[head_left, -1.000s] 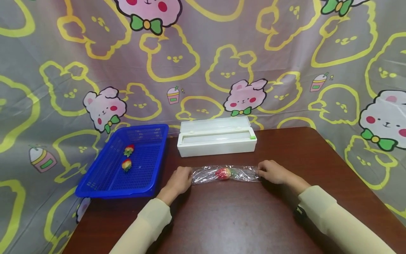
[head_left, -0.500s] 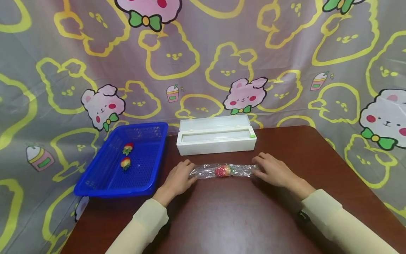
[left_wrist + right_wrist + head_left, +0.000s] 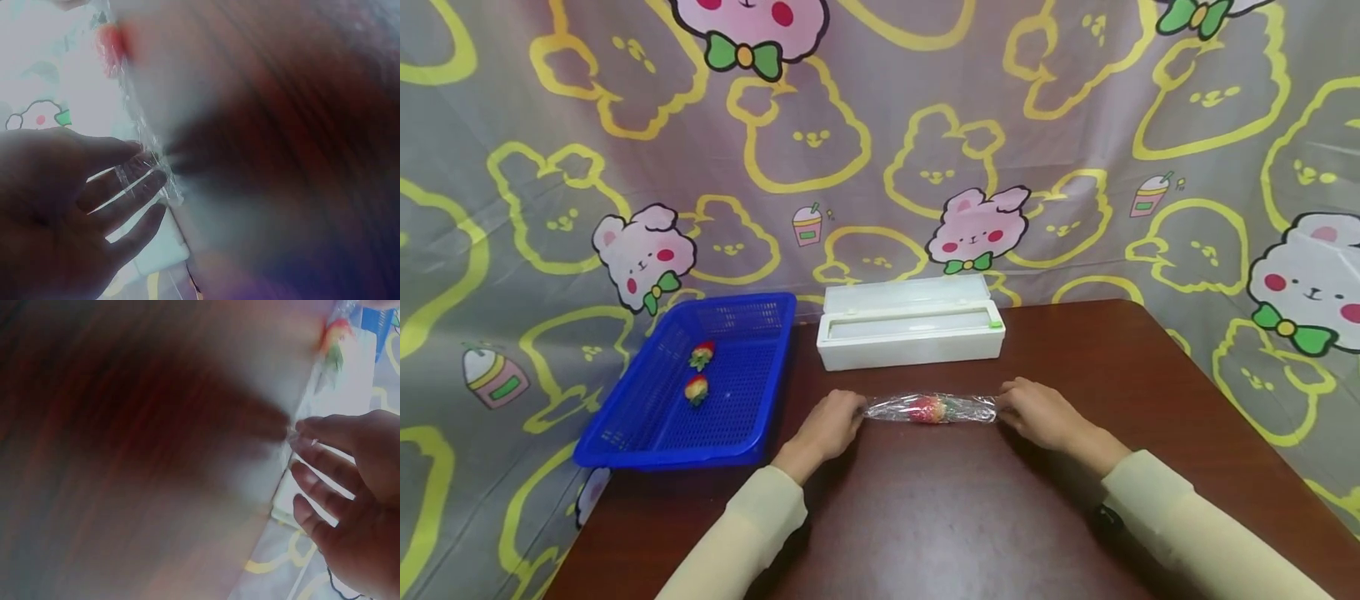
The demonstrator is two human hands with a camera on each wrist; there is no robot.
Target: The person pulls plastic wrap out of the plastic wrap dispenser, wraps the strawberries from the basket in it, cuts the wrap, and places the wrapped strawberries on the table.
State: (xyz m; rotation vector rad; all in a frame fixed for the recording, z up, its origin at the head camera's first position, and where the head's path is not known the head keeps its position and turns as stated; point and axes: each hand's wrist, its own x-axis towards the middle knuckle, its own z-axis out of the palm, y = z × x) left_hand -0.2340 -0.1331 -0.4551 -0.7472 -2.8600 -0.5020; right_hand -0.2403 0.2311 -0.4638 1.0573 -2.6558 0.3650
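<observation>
A strawberry (image 3: 929, 409) lies on the table inside a strip of clear plastic wrap (image 3: 891, 407), its red end to the left and green leaves to the right. My left hand (image 3: 832, 423) pinches the left end of the wrap between thumb and fingers. At the opposite end my right hand (image 3: 1041, 413) pinches the film the same way, which shows in the right wrist view, where the thumb and index finger meet on the wrap (image 3: 304, 442). Between the two hands the film is drawn into a narrow, gathered band around the strawberry.
Behind the wrap stands a long white cling film box (image 3: 913, 348) with its lid raised and a green tab at its right end. To the left, a blue plastic basket (image 3: 752, 442) holds two strawberries (image 3: 697, 389). A patterned curtain (image 3: 865, 167) hangs behind the brown table (image 3: 940, 517).
Both hands loosened on the wrap, with fingers spread half a second ago, then pinched its ends again. The hands are closer together and the film is narrower around the strawberry.
</observation>
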